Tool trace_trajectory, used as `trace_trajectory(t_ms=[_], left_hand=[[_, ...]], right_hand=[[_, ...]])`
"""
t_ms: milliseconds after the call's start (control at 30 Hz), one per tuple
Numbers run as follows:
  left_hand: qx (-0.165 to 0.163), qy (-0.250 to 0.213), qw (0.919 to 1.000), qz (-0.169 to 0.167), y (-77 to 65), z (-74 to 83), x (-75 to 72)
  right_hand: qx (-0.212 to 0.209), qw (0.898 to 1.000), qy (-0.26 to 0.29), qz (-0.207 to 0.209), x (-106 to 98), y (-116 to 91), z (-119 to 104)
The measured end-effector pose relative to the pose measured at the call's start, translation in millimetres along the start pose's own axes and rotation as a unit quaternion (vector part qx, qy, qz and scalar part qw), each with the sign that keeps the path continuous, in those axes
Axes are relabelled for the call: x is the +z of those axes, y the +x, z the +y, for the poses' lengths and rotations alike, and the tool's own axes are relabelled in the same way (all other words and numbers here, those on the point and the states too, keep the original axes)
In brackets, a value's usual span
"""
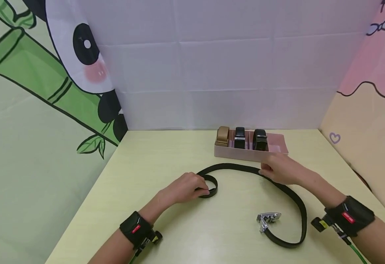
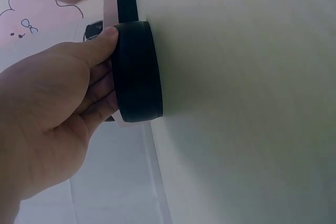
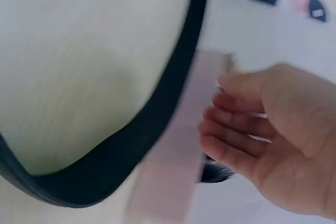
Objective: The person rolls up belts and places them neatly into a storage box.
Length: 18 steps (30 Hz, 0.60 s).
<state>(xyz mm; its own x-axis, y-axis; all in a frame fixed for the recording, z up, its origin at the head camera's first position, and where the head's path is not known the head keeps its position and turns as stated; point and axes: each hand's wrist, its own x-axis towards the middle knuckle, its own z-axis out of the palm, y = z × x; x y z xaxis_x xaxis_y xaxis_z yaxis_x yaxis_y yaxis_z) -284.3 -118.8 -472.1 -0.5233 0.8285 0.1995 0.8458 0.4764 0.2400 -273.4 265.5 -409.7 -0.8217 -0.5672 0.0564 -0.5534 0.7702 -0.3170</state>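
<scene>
A long black belt [image 1: 228, 167] stands on its edge across the table, curving from a small coil at its left end round to a silver buckle [image 1: 267, 220] at the front right. My left hand [image 1: 187, 187] pinches the coil; in the left wrist view, the thumb presses the outside of the rolled belt [image 2: 137, 72], with the other fingers behind. My right hand [image 1: 283, 168] is over the belt's far right stretch, near the pink box. In the right wrist view, this hand [image 3: 283, 129] has loosely bent fingers, holds nothing and is apart from the belt [image 3: 147, 124].
At the back of the table, a pink divided box [image 1: 238, 153] holds a tan rolled belt [image 1: 222, 135] and two black rolled belts, one in the middle [image 1: 239, 137] and one farther right [image 1: 260, 139]. Printed cloth walls [image 1: 192, 73] border the table.
</scene>
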Motion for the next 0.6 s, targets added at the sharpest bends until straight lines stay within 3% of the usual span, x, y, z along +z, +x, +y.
trace_trajectory(t_ms=[67,133,267,333,433,600], left_hand=[[0.000,0.002,1.0000,-0.001,2.0,-4.8,-3.2],[0.001,0.004,1.0000,0.001,3.7,-9.2,-6.3],[0.003,0.000,1.0000,0.004,5.9,-14.6,-10.0],[0.000,-0.004,1.0000,0.003,6.7,-15.8,-10.2],[-0.002,-0.008,1.0000,0.000,7.6,-16.7,-9.4],[-0.010,-0.016,0.9998,-0.001,10.2,-17.0,-7.9]], right_hand=[[-0.019,0.999,0.025,-0.026,-4.8,-14.5,-13.6],[-0.028,0.995,0.043,-0.081,-6.2,-28.1,-25.2],[-0.014,0.978,0.064,-0.197,-2.3,-47.5,-39.1],[-0.016,0.972,0.070,-0.226,1.1,-52.2,-41.2],[-0.040,0.970,0.083,-0.224,9.7,-51.7,-41.4],[-0.090,0.975,0.086,-0.183,25.8,-34.8,-49.8]])
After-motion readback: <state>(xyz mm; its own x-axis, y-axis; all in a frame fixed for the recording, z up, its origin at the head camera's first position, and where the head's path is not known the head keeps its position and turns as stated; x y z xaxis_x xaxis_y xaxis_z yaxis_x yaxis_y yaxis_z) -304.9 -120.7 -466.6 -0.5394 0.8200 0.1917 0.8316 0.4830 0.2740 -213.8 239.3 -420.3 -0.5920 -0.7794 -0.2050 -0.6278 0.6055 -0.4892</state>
